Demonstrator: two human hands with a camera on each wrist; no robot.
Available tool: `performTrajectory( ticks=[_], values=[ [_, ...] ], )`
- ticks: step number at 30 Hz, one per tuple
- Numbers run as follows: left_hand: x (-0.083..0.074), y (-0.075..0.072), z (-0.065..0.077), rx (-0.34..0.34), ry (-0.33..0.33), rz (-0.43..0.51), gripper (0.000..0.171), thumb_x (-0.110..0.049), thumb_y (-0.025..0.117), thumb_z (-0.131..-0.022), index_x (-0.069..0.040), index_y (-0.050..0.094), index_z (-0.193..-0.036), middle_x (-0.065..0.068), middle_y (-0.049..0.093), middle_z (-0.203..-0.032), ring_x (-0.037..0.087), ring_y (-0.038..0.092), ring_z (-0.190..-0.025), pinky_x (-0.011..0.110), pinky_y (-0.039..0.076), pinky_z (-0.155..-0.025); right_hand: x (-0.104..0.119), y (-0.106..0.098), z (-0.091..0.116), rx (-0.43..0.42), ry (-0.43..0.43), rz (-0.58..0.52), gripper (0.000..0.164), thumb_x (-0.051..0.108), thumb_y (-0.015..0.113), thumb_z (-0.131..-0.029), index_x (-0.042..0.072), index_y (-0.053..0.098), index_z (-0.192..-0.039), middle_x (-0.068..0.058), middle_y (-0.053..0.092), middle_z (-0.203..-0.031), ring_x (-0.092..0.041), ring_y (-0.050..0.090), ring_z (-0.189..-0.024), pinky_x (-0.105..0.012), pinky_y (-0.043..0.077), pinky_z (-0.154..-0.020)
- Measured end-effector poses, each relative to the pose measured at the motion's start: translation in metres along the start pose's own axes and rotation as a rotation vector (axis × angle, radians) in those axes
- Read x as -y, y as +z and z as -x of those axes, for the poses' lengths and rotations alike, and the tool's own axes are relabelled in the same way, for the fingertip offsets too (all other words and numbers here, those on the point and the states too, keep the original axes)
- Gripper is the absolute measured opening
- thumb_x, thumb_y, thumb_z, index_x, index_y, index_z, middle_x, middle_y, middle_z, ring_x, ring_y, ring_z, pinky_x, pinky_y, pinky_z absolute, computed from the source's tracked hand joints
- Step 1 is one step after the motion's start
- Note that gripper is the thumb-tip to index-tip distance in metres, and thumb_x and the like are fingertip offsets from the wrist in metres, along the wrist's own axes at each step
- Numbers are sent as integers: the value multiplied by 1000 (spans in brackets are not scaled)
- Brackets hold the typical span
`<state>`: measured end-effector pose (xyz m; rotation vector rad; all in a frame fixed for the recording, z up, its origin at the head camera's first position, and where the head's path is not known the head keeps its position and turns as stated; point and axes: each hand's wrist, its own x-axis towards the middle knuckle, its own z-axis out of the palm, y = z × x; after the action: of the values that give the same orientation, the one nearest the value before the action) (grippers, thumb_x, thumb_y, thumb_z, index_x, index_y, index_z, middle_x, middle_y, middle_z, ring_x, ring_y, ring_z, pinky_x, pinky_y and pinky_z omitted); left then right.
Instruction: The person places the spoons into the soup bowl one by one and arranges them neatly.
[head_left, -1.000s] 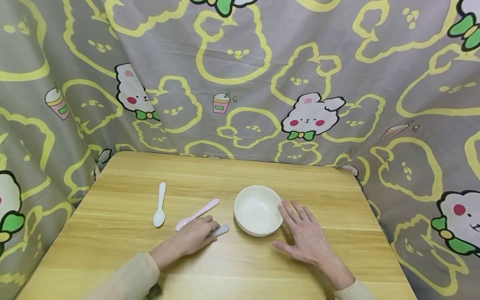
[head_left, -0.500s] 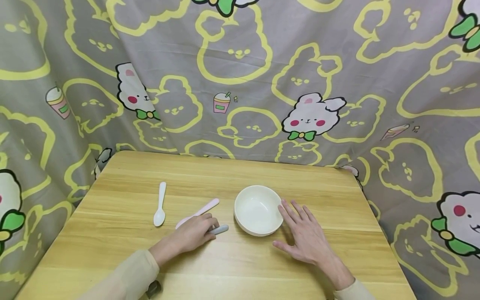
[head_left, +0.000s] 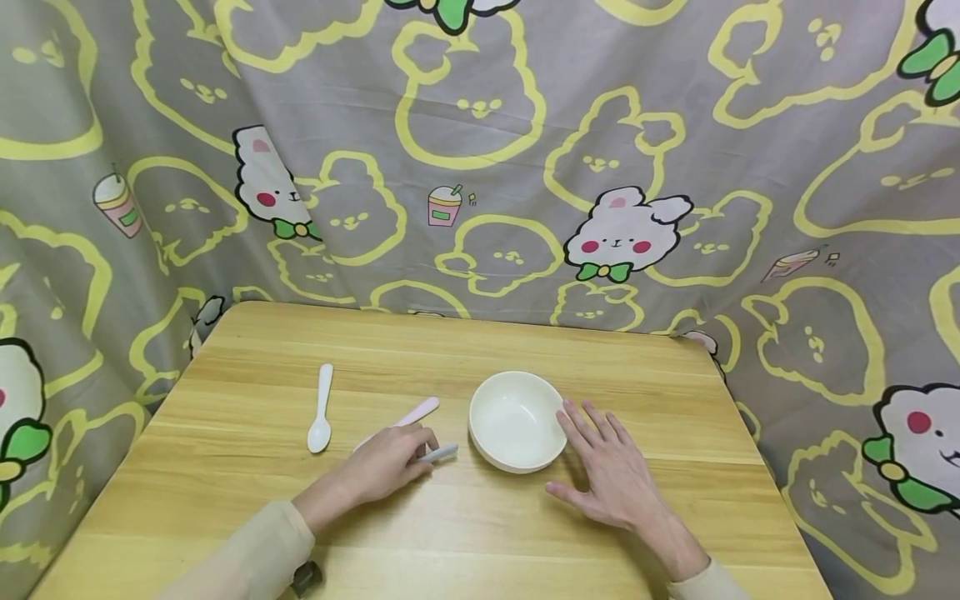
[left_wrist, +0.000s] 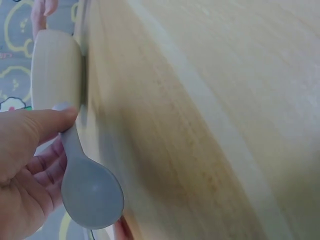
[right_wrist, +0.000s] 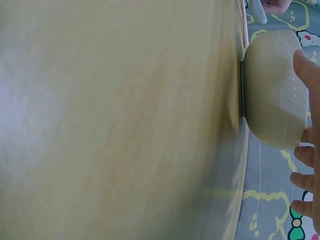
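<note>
My left hand point(head_left: 382, 462) pinches a grey spoon point(head_left: 441, 452) between thumb and fingers. In the left wrist view the scoop of the grey spoon point(left_wrist: 92, 192) hangs below the thumb, tilted and seemingly just off the table. A pink utensil point(head_left: 418, 411) lies behind that hand, which hides its near end. To the right stands a cream bowl point(head_left: 517, 421), upright, with nothing in it. At the bowl's right side my right hand point(head_left: 611, 471) spreads straight fingers, the fingertips at the rim; the right wrist view shows the thumb near the bowl's wall point(right_wrist: 275, 90).
A white spoon point(head_left: 318, 435) lies on the wooden table point(head_left: 570, 542), left of the left hand. A grey patterned curtain point(head_left: 360, 100) hangs behind the table and along both sides. Something small and dark point(head_left: 306, 578) sits by the left sleeve.
The left hand has raised the grey spoon slightly, and its handle end has tipped up a little. The right hand and the bowl stay where they were.
</note>
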<state>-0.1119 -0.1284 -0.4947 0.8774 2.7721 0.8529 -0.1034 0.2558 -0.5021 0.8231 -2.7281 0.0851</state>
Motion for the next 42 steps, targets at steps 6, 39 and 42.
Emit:
performTrajectory(
  ticks=[6,39,42],
  values=[
    [-3,-6,0,-30,2,45,18,-11,80,-93,-12,70,-107,-8,67,-87,-3,50,-69,16,48,-63,-1,0,0,4,4,-3,104,82,61,-85,11,46,-159,-8,43,-169,-41,46,-151,-62,38,-121],
    [-11,-35,-16,-354,-77,289,19,-11,80,-92,-9,68,-107,0,73,-91,3,64,-77,21,59,-69,-1,3,1,-3,7,-15,104,82,61,-86,11,45,-160,-8,43,-169,-40,46,-151,-61,38,-121],
    [-12,-38,-19,-370,-89,326,18,-13,80,-94,-10,67,-106,1,73,-91,4,65,-76,22,59,-69,-1,3,0,-5,5,-18,104,84,58,-86,11,46,-159,-8,43,-169,-40,47,-150,-62,38,-121]
  ],
)
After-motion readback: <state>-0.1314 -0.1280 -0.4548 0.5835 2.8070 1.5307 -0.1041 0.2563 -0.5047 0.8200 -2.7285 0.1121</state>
